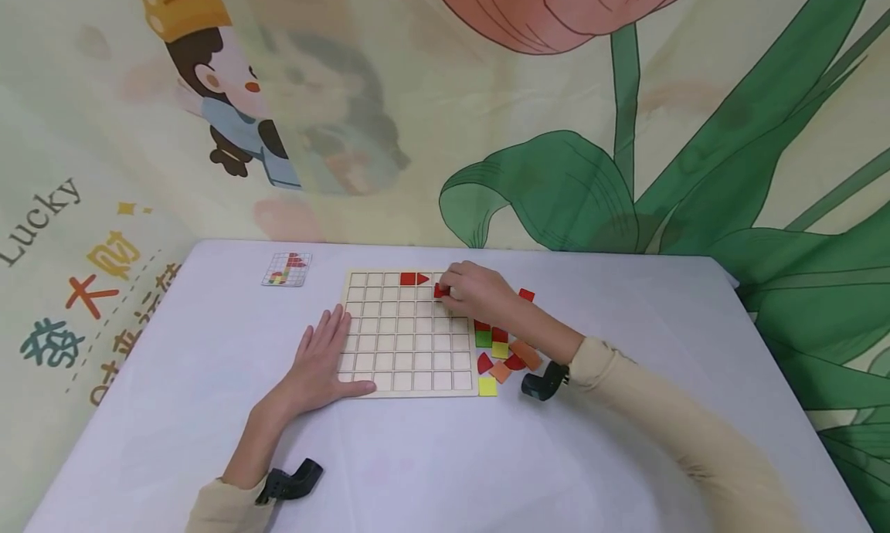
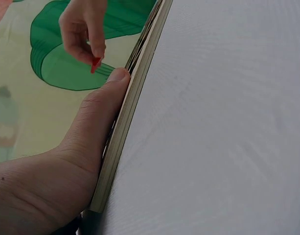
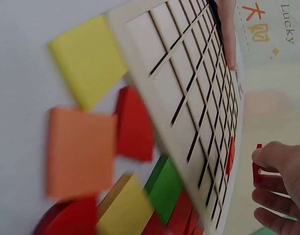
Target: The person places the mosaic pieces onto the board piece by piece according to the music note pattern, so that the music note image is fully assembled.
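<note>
While the right hand [image 1: 483,292] pinches a red piece [image 1: 438,290] above the board [image 1: 405,344] toward one o'clock, the left hand [image 1: 314,371] lies at the board's eight o'clock side – fingers [image 1: 323,332] straight, thumb [image 1: 356,388] spread wide. Two red tiles [image 1: 408,279] sit on the board at twelve; loose pieces [image 1: 500,351] lie on the table [image 1: 591,463] from two to four, a card [image 1: 287,269] at ten.

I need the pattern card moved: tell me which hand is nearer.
Left. The left hand rests against the grid board, below and right of the pattern card in the head view; the right hand, pinching a red piece over the board's upper right, is farther.
</note>
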`<state>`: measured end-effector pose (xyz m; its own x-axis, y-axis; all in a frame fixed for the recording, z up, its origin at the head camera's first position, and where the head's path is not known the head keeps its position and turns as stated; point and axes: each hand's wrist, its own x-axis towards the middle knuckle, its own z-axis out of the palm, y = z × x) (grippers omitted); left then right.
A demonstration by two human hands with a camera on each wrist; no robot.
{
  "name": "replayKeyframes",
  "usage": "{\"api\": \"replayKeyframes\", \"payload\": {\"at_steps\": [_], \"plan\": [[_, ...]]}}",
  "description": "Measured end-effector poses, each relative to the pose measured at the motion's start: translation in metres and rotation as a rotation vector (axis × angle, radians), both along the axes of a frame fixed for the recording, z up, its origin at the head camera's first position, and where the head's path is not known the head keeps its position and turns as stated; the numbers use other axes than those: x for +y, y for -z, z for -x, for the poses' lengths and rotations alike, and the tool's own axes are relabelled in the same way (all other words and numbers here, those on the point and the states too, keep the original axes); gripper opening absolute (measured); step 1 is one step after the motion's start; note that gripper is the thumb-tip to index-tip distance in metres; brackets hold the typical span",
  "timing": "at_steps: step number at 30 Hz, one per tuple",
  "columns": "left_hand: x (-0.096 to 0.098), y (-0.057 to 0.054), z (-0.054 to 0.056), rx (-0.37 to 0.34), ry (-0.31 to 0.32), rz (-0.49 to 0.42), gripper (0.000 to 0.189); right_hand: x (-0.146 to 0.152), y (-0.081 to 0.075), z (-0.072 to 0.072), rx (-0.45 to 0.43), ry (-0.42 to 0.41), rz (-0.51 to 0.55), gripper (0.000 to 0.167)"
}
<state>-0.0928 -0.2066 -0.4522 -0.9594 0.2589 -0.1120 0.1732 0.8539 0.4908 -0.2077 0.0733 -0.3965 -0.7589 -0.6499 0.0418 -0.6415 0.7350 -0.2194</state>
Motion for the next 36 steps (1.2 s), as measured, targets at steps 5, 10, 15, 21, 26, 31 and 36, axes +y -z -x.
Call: {"api": "replayKeyframes", "payload": {"at_steps": [5, 10, 15, 21, 26, 31, 36], "plan": [[0.000, 0.001, 0.001, 0.002, -0.001, 0.006, 0.121, -0.030, 0.005, 0.009, 0.004, -0.111, -0.034, 0.011], [0.000, 0.003, 0.001, 0.009, 0.007, -0.003, 0.121, -0.047, 0.010, 0.017, 0.001, -0.178, -0.026, 0.014], [-0.001, 0.004, 0.001, 0.009, 0.012, 0.002, 0.121, -0.055, 0.010, 0.024, 0.001, -0.240, -0.043, 0.014], [-0.003, 0.003, 0.000, 0.011, 0.014, -0.002, 0.121, -0.061, 0.012, 0.026, -0.005, -0.282, -0.063, 0.015], [-0.003, 0.001, 0.000, 0.012, 0.015, -0.001, 0.120, -0.060, 0.017, 0.023, 0.010, -0.276, -0.068, 0.015], [-0.001, 0.000, 0.001, 0.021, 0.022, -0.006, 0.120, -0.056, 0.020, 0.016, 0.018, -0.214, -0.057, 0.018], [-0.001, 0.001, 0.000, 0.010, 0.010, 0.006, 0.120, -0.047, 0.023, -0.002, 0.043, -0.232, -0.052, 0.019]]}}
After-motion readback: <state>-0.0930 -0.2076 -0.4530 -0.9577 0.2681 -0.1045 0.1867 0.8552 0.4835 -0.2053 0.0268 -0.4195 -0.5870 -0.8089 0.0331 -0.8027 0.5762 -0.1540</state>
